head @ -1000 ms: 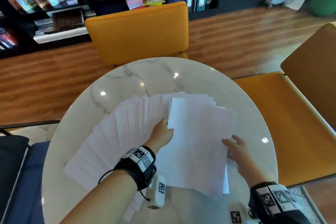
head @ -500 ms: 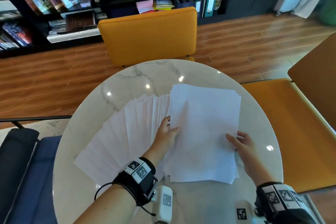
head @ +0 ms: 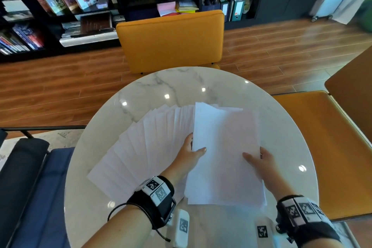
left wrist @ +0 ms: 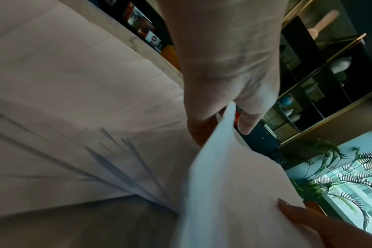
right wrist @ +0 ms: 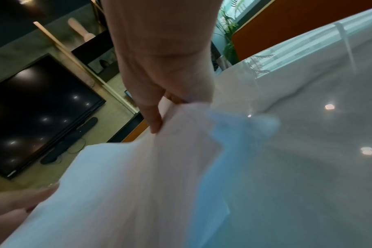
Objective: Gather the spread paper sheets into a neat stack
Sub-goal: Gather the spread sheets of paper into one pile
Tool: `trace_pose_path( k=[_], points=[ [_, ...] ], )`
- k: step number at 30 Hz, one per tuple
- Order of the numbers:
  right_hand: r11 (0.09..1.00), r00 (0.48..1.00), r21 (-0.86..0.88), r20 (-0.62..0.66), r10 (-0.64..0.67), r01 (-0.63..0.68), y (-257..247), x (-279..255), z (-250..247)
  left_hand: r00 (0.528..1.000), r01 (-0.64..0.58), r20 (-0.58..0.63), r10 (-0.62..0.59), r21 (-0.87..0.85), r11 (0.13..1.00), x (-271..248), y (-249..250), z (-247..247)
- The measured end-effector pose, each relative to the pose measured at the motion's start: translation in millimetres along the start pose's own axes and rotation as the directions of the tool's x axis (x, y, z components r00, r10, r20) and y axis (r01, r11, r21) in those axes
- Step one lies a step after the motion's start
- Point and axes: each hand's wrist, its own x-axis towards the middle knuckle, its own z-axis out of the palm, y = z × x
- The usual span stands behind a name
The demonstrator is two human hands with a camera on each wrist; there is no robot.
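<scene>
White paper sheets lie on a round marble table (head: pixel 153 86). A gathered bundle of sheets (head: pixel 225 147) sits at the middle right, and a fan of spread sheets (head: pixel 141 147) reaches out to its left. My left hand (head: pixel 191 153) pinches the bundle's left edge, thumb on top and fingers underneath (left wrist: pixel 229 117). My right hand (head: pixel 259 161) grips the bundle's right edge, thumb on top; the right wrist view shows the paper (right wrist: pixel 138 176) lifted in that hand (right wrist: pixel 166 104) and its fingers under the sheets.
An orange chair (head: pixel 171 40) stands at the table's far side and another orange chair (head: pixel 332 147) at the right. A dark blue seat (head: pixel 40 187) is at the left. Bookshelves (head: pixel 100 6) line the back wall. Two white tagged devices (head: pixel 182 225) lie at the near edge.
The bundle has swung from skewed to nearly square with me and grown narrower. Both hands have shifted onto its side edges, the right thumb coming over the top sheet.
</scene>
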Motion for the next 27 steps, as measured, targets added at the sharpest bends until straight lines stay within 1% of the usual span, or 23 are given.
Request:
trace_pose_path(
  k=[2, 3, 4, 5, 7, 8, 9, 10, 11, 13, 15, 18, 21, 23, 25, 27],
  points=[
    [0.997, 1.000, -0.080, -0.013, -0.005, 0.004, 2.2, 5.2, 1.7, 0.999, -0.013, 0.034, 0.012, 0.051, 0.999, 0.5, -1.8, 1.4],
    [0.992, 0.999, -0.122, -0.037, -0.011, 0.006, 3.7, 8.6, 1.4, 0.999, -0.025, 0.021, 0.023, 0.065, 0.998, 1.6, -3.0, 1.4],
    [0.989, 0.997, -0.149, -0.073, -0.009, -0.002, 5.2, 11.8, 0.5, 0.999, -0.047, -0.018, 0.049, 0.081, 0.996, 2.9, -4.0, 0.5],
    [0.987, 0.994, -0.158, -0.110, -0.008, -0.010, 7.9, 15.5, -0.6, 0.993, -0.066, -0.089, 0.075, 0.101, 0.993, 6.1, -5.5, -1.8],
    [0.982, 0.984, -0.184, -0.179, 0.004, -0.038, 13.7, 22.3, -2.7, 0.965, -0.066, -0.242, 0.106, 0.168, 0.984, 17.7, -10.3, -7.8],
    [0.979, 0.979, -0.200, -0.202, 0.004, -0.045, 18.7, 26.2, -3.3, 0.948, -0.059, -0.295, 0.117, 0.197, 0.979, 23.5, -12.6, -11.2],
    [0.977, 0.978, -0.208, -0.211, 0.001, -0.046, 24.7, 30.3, -3.8, 0.939, -0.048, -0.326, 0.112, 0.198, 0.979, 27.9, -13.1, -14.4],
    [0.977, 0.977, -0.207, -0.213, 0.005, -0.050, 29.7, 33.3, -3.4, 0.936, -0.041, -0.339, 0.096, 0.164, 0.986, 31.6, -12.0, -17.2],
    [0.978, 0.977, -0.203, -0.215, 0.009, -0.053, 32.6, 35.1, -2.7, 0.936, -0.009, -0.348, 0.056, 0.136, 0.991, 35.2, -11.5, -19.8],
    [0.981, 0.973, -0.185, -0.232, 0.004, -0.049, 25.2, 30.6, 1.4, 0.938, 0.060, -0.346, -0.026, 0.087, 0.994, 39.0, -6.5, -22.9],
    [0.988, 0.971, -0.147, -0.238, 0.016, -0.053, 16.8, 26.8, 6.3, 0.943, 0.132, -0.319, -0.097, 0.091, 0.987, 40.9, -0.8, -23.1],
    [0.994, 0.975, -0.082, -0.212, 0.057, -0.076, 10.0, 26.1, 13.9, 0.950, 0.170, -0.284, -0.131, 0.117, 0.978, 45.6, 4.4, -18.9],
    [0.997, 0.987, -0.023, -0.145, 0.075, -0.079, 9.5, 27.8, 19.9, 0.958, 0.183, -0.255, -0.132, 0.186, 0.965, 43.5, 8.5, -8.6],
    [0.998, 0.994, -0.023, -0.095, 0.062, -0.065, 7.9, 24.9, 22.9, 0.966, 0.173, -0.231, -0.114, 0.255, 0.951, 41.8, 7.9, -2.8],
    [0.998, 0.998, -0.038, -0.056, 0.042, -0.044, 9.4, 23.1, 24.1, 0.972, 0.119, -0.228, -0.057, 0.268, 0.956, 40.2, 7.4, -0.1],
    [0.998, 0.999, -0.053, -0.031, 0.016, -0.018, 10.4, 20.5, 24.3, 0.974, 0.053, -0.225, 0.003, 0.242, 0.969, 37.1, 8.7, 0.3]
  ],
)
